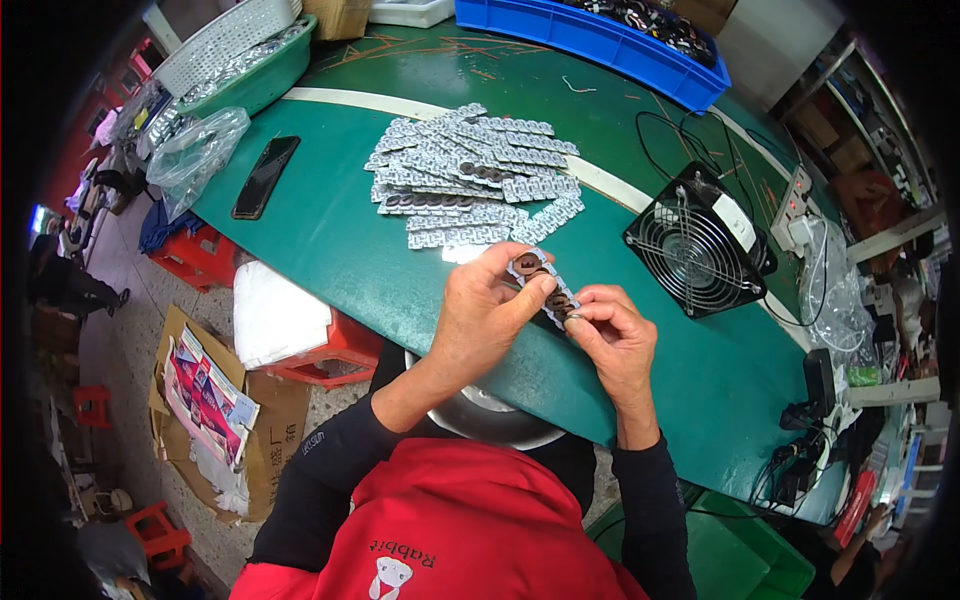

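One pale-grey segmented strip [535, 271] with round dark-brown inserts is held between two bare hands, over the near part of the green worktable [345, 250]. Left hand [478, 315]: grasping the strip, thumb pressed on its face, fingers at its far side. Right hand [612, 342]: thumb and fingertips pinched together at the strip's lower right end; whether they also grip a separate small piece cannot be told. The strip is tilted, its upper end toward the left.

Beyond the hands lies an overlapping pile of similar strips [465, 160]; some show dark-brown inserts. Left of the pile, a black smartphone [265, 178] lies flat, with a clear plastic bag [200, 158] near it. To the right stands a black fan [695, 245] with a round wire guard. At the far side, a blue plastic crate [590, 28] contains dark items too small to identify. A white perforated basket [213, 52] sits tilted over a green basin [262, 82] at upper left.
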Tool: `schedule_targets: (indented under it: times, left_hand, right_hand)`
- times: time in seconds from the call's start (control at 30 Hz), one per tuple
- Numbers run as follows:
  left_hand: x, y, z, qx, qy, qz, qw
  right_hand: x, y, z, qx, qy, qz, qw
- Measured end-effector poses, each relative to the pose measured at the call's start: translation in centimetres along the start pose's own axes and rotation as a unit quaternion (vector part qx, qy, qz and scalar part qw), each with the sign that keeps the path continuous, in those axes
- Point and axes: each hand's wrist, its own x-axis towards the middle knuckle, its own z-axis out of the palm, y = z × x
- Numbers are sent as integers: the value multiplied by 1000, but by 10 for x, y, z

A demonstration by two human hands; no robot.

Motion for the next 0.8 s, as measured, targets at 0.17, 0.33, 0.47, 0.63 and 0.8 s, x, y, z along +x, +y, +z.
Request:
schedule_targets:
  times: [0.17,0.33,0.47,0.63,0.8]
  left_hand:
    - [2,-9,2,69,-24,74,995]
    - [-8,12,12,178,-174,-51,967]
    - [-5,-9,15,-95,-159,-148,972]
    - [-8,-3,25,-62,-196,-112,972]
    - [0,-2,10,40,-297,-205,932]
  right_hand:
    - [1,2,-4,22,5,-27,999]
    - [5,-9,-12,140,57,-14,988]
    - [9,-12,-4,181,41,47,981]
    - [6,-7,-8,197,6,72,978]
    - [7,-12,-6,186,34,59,980]
